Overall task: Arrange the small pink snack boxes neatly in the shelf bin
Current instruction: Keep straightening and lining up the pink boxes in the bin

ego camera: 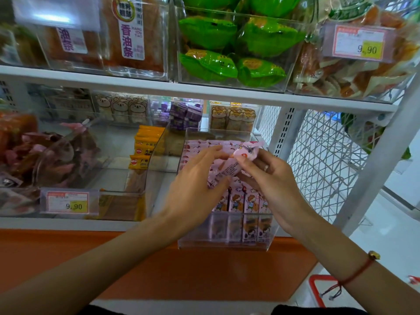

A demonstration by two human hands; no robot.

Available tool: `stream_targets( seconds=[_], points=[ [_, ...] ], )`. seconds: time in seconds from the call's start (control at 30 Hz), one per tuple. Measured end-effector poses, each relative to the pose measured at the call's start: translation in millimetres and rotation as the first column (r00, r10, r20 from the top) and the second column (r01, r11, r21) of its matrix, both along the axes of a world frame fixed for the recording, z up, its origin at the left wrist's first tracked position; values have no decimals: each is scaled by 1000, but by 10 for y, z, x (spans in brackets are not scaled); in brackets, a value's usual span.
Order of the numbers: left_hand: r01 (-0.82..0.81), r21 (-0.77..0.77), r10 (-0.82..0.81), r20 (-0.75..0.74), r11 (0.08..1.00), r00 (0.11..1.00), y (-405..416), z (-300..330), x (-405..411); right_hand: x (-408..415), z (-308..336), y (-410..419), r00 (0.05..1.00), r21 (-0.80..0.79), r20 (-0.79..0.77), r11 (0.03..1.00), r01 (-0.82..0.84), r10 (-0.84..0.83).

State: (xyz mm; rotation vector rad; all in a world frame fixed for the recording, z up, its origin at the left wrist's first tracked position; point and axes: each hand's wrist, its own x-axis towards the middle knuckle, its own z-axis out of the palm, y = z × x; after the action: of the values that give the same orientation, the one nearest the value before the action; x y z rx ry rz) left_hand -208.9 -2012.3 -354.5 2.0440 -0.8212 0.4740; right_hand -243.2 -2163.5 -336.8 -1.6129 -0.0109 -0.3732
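Observation:
A clear shelf bin (225,243) on the lower shelf holds several small pink snack boxes (236,201), upright in rows at the front and packed flat at the back (200,145). Above the bin, my left hand (195,185) and my right hand (270,180) hold pink snack boxes between them. The left fingers grip a tilted box (223,171) from the left. The right thumb and fingers pinch a pink box (246,152) near its top end. My hands hide the middle rows of the bin.
A clear bin of orange packets (142,151) stands to the left, and beside it a bin with a 9.90 price tag (68,202). Bins of green packets (229,44) sit on the shelf above. A white wire mesh panel (322,160) closes the right side. An orange ledge (159,264) runs below.

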Motion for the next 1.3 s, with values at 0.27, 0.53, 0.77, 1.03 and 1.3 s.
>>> stream_targets(
  seconds=[0.27, 0.53, 0.77, 1.03, 1.3],
  points=[
    [119, -171, -157, -232, 978, 960, 31, 112, 16, -6, 53, -13, 999, -9, -17, 999, -44, 44],
    [167, -390, -404, -671, 906, 621, 50, 211, 5, 27, 31, -44, 976, 156, -200, 986, -56, 87],
    [228, -296, -344, -442, 928, 828, 68, 175, 29, 41, 38, -37, 993, 92, -83, 993, -75, 82],
    [128, -215, -161, -141, 968, 977, 103, 150, 56, -2, 26, -33, 968, -17, 144, 979, -206, 206],
    [-23, -93, 31, 86, 995, 996, 103, 188, -13, -3, 43, -3, 1000, -22, 18, 1000, -1, 1]
  ],
)
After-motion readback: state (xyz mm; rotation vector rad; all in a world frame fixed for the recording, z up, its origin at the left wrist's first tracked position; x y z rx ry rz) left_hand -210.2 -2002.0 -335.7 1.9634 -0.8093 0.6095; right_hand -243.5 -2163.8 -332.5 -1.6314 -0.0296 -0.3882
